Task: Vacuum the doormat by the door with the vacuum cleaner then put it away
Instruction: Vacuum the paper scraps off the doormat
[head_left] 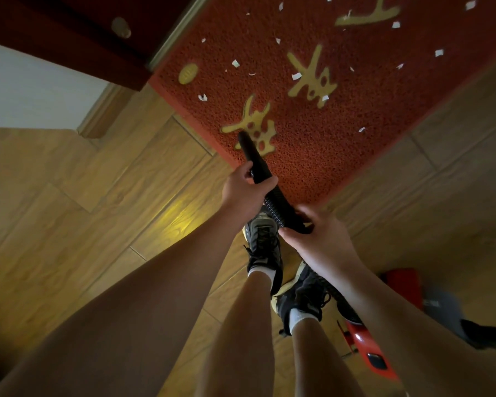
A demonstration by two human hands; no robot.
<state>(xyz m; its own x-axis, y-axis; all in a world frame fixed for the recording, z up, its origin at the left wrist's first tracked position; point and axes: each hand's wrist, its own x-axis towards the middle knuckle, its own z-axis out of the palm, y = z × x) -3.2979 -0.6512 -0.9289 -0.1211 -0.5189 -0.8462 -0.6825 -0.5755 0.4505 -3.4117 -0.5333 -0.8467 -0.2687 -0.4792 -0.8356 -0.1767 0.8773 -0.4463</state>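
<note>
Doormat: the red doormat [355,133] lies on the far side, up against the door [69,38], with gold characters on its coarse pile.
Scraps: white paper scraps [235,63] are scattered over the far and middle parts of the mat; the near corner looks bare of them.
Door and wall: the door is dark red and carries a pale round fitting [121,27]. To its left are a white wall [26,93] and a wooden skirting [103,113].
Floor: wood-look floor [69,210] with a yellowish patch of light near the feet.
Feet: two black shoes [262,245] stand just short of the mat's near edge, directly under the hose.
Vacuum cleaner: its red body [367,348] sits on the floor near right, behind the person's right leg. More red and grey shapes beside it are too blurred to name.
Nozzle: the black nozzle [252,156] slants down to the nearest gold character. I cannot tell whether the tip touches the pile.
Hose: the ribbed black hose [274,206] runs between the two hands.
Left hand: the left hand [245,187] is wrapped round the nozzle tube, thumb on top.
Right hand: the right hand [318,233] is nearer and has its fingers curled round the hose end.
</note>
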